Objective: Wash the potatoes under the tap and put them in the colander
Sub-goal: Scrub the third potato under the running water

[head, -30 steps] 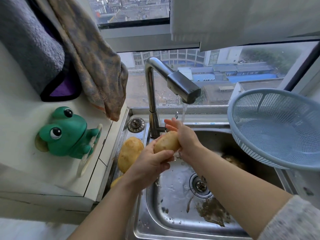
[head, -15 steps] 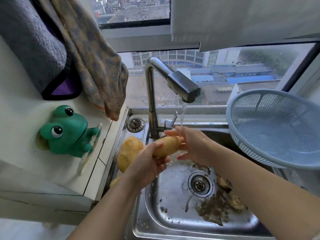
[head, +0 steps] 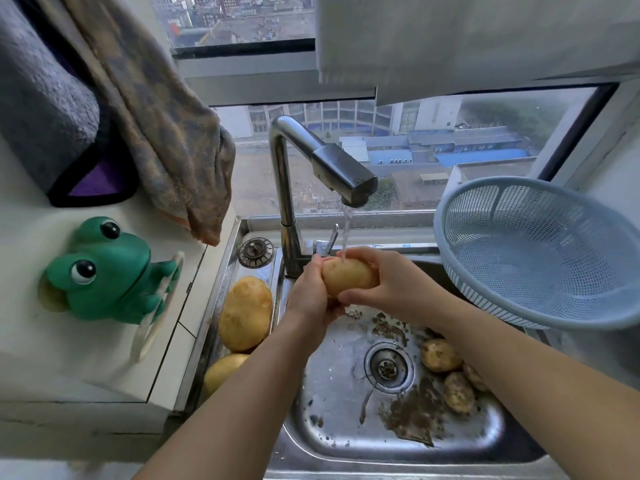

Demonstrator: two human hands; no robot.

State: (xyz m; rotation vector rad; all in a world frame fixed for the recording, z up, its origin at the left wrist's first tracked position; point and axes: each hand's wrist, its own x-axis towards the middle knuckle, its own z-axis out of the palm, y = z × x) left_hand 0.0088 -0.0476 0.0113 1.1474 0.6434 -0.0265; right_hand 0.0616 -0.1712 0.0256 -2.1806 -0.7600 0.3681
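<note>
Steel sink (head: 346, 427) below a window (head: 450, 143): I see the left hand (head: 310, 299) and right hand (head: 391, 289) both curled round one potato (head: 348, 277) under the tap's (head: 343, 171) stream. Muddy potatoes (head: 440, 355) lie beside the drain (head: 388, 367), two cleaner ones (head: 246, 313) on its left rim, colander (head: 540, 251) at right.

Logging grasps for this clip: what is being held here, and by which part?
One potato: the left hand grips its left end, the right hand wraps its right end.
</note>
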